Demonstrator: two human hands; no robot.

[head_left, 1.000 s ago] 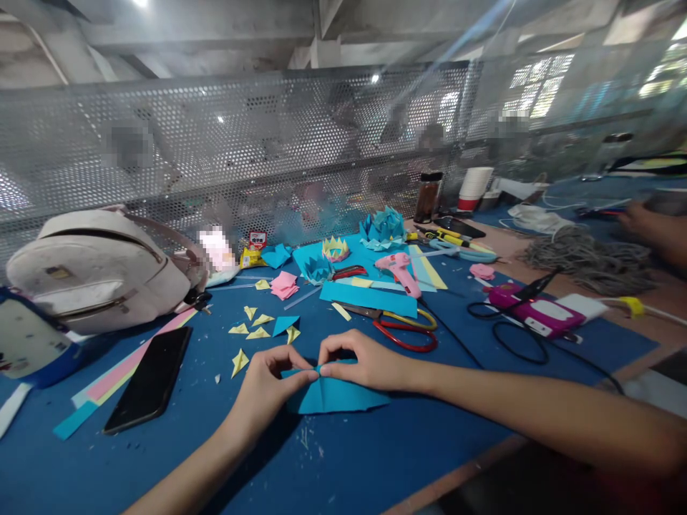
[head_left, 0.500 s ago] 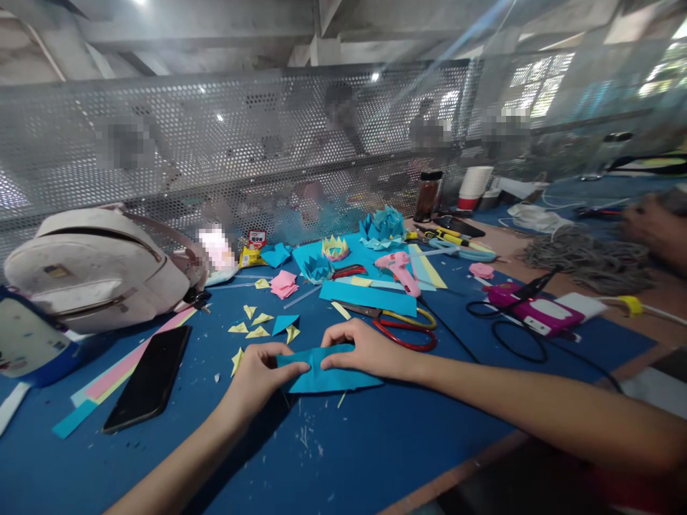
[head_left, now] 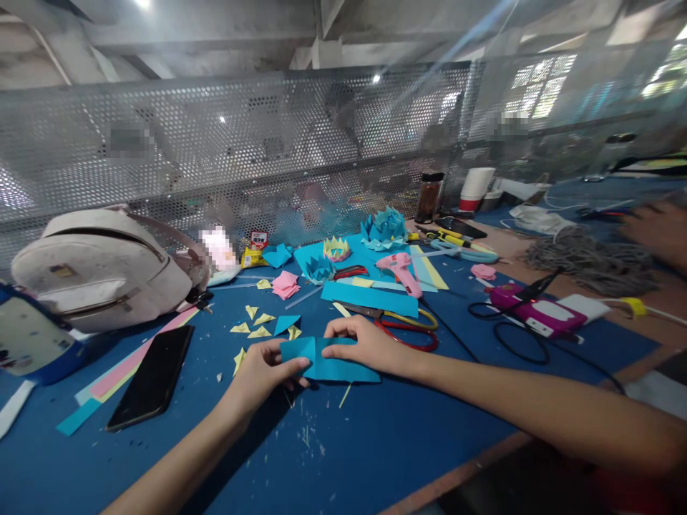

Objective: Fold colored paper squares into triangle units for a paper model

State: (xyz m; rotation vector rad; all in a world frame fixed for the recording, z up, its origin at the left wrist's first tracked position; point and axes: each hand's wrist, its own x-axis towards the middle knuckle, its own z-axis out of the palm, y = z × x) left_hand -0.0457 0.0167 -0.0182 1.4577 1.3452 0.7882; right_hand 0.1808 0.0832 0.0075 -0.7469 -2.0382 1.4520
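Observation:
Between my two hands is a creased piece of blue paper (head_left: 338,366), held just above the blue table mat. My left hand (head_left: 262,368) pinches its left end, thumb on top and fingers beneath. My right hand (head_left: 365,347) grips the paper's upper edge, its thumb pressed on the face near the crease. Just behind my right hand lie scissors (head_left: 408,329) with red and yellow handles, partly under a blue paper strip (head_left: 370,298). Small folded yellow paper pieces (head_left: 260,332) and a folded blue piece (head_left: 287,325) lie beyond my left hand.
A phone (head_left: 153,375), paper strips (head_left: 123,365) and a pale backpack (head_left: 107,272) are at left. Behind are a pink glue gun (head_left: 401,272), blue paper flowers (head_left: 383,229) and a perforated screen (head_left: 241,157). Rightward, a purple device (head_left: 537,311) with cables; another person's hand (head_left: 658,229) near grey yarn (head_left: 590,257).
The blue paper has tilted up and its left part now stands more upright, showing a vertical crease. My left fingers have moved beneath it. The other person's hand has shifted slightly.

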